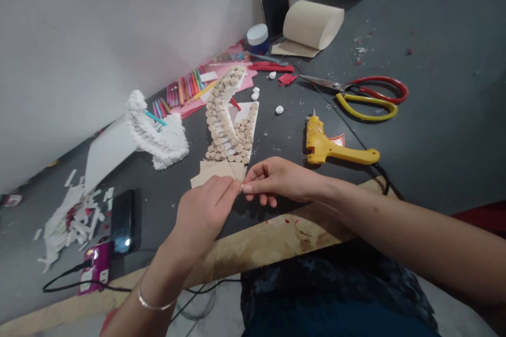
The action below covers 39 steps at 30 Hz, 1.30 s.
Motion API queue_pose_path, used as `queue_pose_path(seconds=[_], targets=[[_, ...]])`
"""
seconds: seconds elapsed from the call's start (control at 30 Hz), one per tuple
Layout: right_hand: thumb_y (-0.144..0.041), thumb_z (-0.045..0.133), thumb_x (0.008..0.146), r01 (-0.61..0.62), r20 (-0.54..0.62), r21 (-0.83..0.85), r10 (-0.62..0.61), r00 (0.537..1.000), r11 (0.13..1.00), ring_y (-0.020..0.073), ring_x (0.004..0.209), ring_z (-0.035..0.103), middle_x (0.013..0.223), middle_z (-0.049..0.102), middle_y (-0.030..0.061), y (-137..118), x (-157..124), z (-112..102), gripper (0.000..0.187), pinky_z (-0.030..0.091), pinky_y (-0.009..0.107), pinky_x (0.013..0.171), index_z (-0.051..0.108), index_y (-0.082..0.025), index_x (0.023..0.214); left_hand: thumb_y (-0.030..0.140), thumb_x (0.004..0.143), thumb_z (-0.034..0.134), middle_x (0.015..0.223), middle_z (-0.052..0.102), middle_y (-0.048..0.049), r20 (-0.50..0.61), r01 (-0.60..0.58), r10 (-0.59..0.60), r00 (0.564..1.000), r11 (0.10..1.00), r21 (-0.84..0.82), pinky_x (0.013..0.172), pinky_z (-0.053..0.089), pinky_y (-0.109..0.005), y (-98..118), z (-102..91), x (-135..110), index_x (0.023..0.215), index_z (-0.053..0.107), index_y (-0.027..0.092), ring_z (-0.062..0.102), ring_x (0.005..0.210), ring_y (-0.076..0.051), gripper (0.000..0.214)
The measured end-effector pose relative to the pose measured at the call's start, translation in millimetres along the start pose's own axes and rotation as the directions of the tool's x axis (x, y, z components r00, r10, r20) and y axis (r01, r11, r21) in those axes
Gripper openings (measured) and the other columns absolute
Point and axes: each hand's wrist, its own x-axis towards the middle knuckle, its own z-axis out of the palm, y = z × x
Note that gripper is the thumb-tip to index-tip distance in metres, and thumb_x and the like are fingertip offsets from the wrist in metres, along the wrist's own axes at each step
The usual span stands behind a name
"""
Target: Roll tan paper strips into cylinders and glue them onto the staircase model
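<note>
My left hand [205, 209] and my right hand [276, 179] meet fingertip to fingertip above the near edge of the dark table [435, 116]. Both are pinched shut on something small between them, too small to make out. Just beyond them lie tan paper pieces [217, 170]. Behind those stands a curved piece built of small rolled paper coils [229, 121]. A bangle circles my left wrist.
A yellow glue gun [336, 148] lies right of the hands, with red and yellow scissors [367, 96] beyond. A white fringed paper shape [158, 131] sits left. White paper scraps [75, 216], a phone [122, 216], a purple power strip [95, 268], a tan paper roll [310, 26] and coloured sticks [185, 89] surround.
</note>
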Motion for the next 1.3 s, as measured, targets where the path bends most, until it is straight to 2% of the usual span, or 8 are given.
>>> queue_pose_path(seconds=[0.17, 0.3, 0.47, 0.77, 0.97, 1.1, 1.23, 1.3], targets=[[-0.036, 0.078, 0.074, 0.052, -0.026, -0.093, -0.055, 0.998, 0.994, 0.0061, 0.053, 0.06, 0.071, 0.067, -0.002, 0.6, -0.4, 1.8, 0.025, 0.051, 0.016, 0.043, 0.066, -0.015, 0.081, 0.014, 0.092, 0.055, 0.091, 0.07, -0.0056, 0.068, 0.096, -0.086, 0.994, 0.981, -0.168, 0.06, 0.043, -0.027, 1.7, -1.2, -0.3, 0.097, 0.066, 0.015, 0.063, 0.079, -0.017, 0.012], [-0.034, 0.074, 0.078, 0.138, -0.07, -0.139, -0.148, 0.986, 0.981, 0.0063, 0.053, 0.06, 0.064, 0.065, -0.0052, 1.3, -2.9, 4.7, 0.02, 0.052, 0.017, 0.048, 0.065, -0.017, 0.085, 0.024, 0.09, 0.064, 0.096, 0.068, -0.0029, 0.15, 0.362, -0.343, 0.927, 0.718, -0.594, 0.075, 0.05, -0.022, 0.7, 6.1, -3.2, 0.103, 0.066, 0.019, 0.064, 0.086, -0.013, 0.015], [-0.034, 0.075, 0.077, 0.188, -0.087, -0.126, -0.199, 0.976, 0.974, 0.0058, 0.051, 0.059, 0.063, 0.065, -0.0054, 1.5, -3.2, 3.3, 0.02, 0.053, 0.017, 0.05, 0.066, -0.017, 0.085, 0.03, 0.086, 0.068, 0.096, 0.07, -0.0024, 0.132, 0.423, -0.507, 0.852, 0.517, -0.744, 0.075, 0.053, -0.022, 0.7, 22.3, -3.2, 0.105, 0.07, 0.022, 0.066, 0.084, -0.013, 0.02], [-0.031, 0.072, 0.079, 0.157, -0.135, -0.129, -0.174, 0.975, 0.979, 0.0067, 0.055, 0.062, 0.066, 0.068, -0.0017, -8.0, -1.3, -4.3, 0.018, 0.055, 0.018, 0.055, 0.068, -0.015, 0.086, 0.026, 0.093, 0.058, 0.104, 0.073, -0.0065, -0.084, 0.291, -0.41, 0.908, 0.764, -0.575, 0.085, 0.055, -0.025, 0.9, 35.4, 1.8, 0.111, 0.072, 0.019, 0.068, 0.095, -0.016, 0.024], [-0.028, 0.06, 0.087, 0.181, -0.235, -0.337, -0.269, 0.934, 0.924, 0.0077, 0.054, 0.06, 0.07, 0.067, -0.0016, -1.6, 2.4, -1.9, 0.013, 0.051, 0.02, 0.053, 0.066, -0.016, 0.085, 0.022, 0.093, 0.057, 0.106, 0.073, -0.0077, -0.091, 0.326, -0.484, 0.87, 0.705, -0.63, 0.09, 0.053, -0.026, 8.5, 47.8, 2.3, 0.111, 0.071, 0.017, 0.067, 0.099, -0.016, 0.023], [-0.029, 0.056, 0.091, 0.159, -0.223, -0.758, -0.481, 0.848, 0.633, 0.0111, 0.062, 0.063, 0.071, 0.069, -0.001, -9.2, -4.6, -1.4, 0.016, 0.048, 0.023, 0.061, 0.067, -0.018, 0.087, 0.024, 0.087, 0.065, 0.101, 0.074, -0.0056, 0.093, 0.418, -0.621, 0.778, 0.402, -0.815, 0.083, 0.054, -0.027, 10.1, 49.5, 1.5, 0.103, 0.074, 0.019, 0.068, 0.091, -0.017, 0.018], [-0.037, 0.054, 0.093, -0.095, -0.237, -0.966, -0.678, 0.696, 0.24, 0.0221, 0.088, 0.067, 0.095, 0.073, 0.0077, -26.7, -38.3, -14.7, 0.023, 0.05, 0.034, 0.078, 0.068, -0.02, 0.102, 0.032, 0.08, 0.072, 0.071, 0.07, -0.0021, 0.434, 0.384, -0.66, 0.613, -0.23, -0.894, 0.062, 0.054, -0.026, 9.0, 51.9, -0.7, 0.1, 0.074, 0.016, 0.064, 0.061, -0.013, 0.025], [-0.042, 0.054, 0.092, -0.253, -0.227, -0.965, -0.721, 0.655, 0.074, 0.0303, 0.107, 0.062, 0.114, 0.068, 0.0127, -27.2, -60.7, -29.1, 0.038, 0.049, 0.044, 0.089, 0.061, -0.019, 0.121, 0.034, 0.074, 0.078, 0.071, 0.07, -0.0027, 0.55, 0.281, -0.602, 0.578, -0.486, -0.827, 0.06, 0.054, -0.025, 7.8, 52.6, -0.7, 0.097, 0.075, 0.015, 0.062, 0.058, -0.011, 0.03]])
